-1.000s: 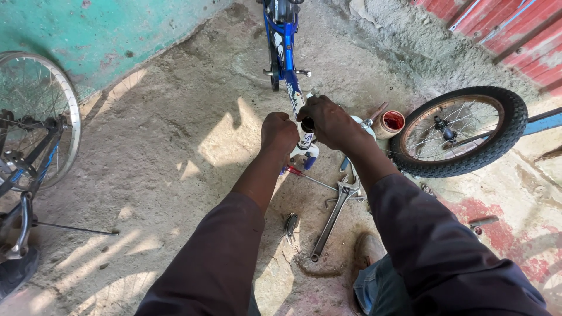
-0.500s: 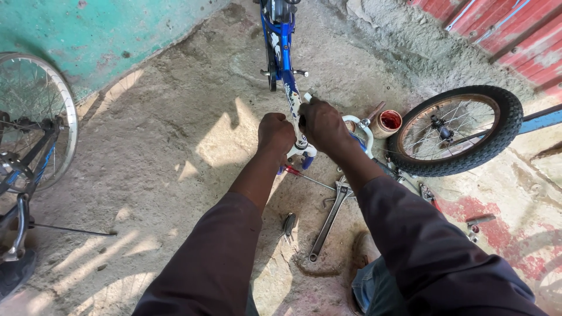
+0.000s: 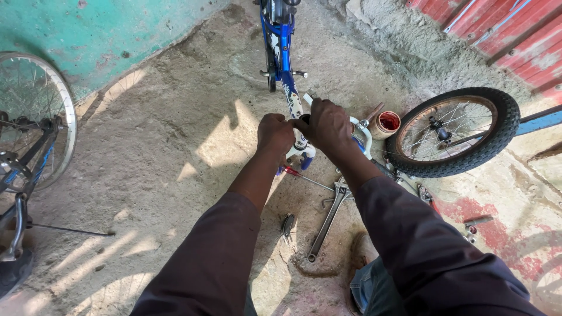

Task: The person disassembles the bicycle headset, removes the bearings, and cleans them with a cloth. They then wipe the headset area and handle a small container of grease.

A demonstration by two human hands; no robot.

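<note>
A small blue and white bicycle frame [image 3: 282, 55] lies on the concrete floor, pointing away from me. My left hand [image 3: 275, 133] is closed around the near end of the frame at its head tube. My right hand [image 3: 329, 126] grips the same end from the right, fingers wrapped over a dark part at the top. The two hands touch each other. What sits under the palms is hidden. Both arms wear dark long sleeves.
A loose black-tyred wheel [image 3: 453, 131] lies to the right beside a small can of red grease [image 3: 386, 123]. A long wrench [image 3: 326, 222], a screwdriver [image 3: 301, 175] and pliers [image 3: 287, 226] lie below my hands. Another bicycle wheel [image 3: 32, 120] stands at the left. A red metal wall [image 3: 515, 41] rises at the back right.
Both hands stay on the frame's near end. My right hand has shifted slightly over the top of it, and the view has tilted a little.
</note>
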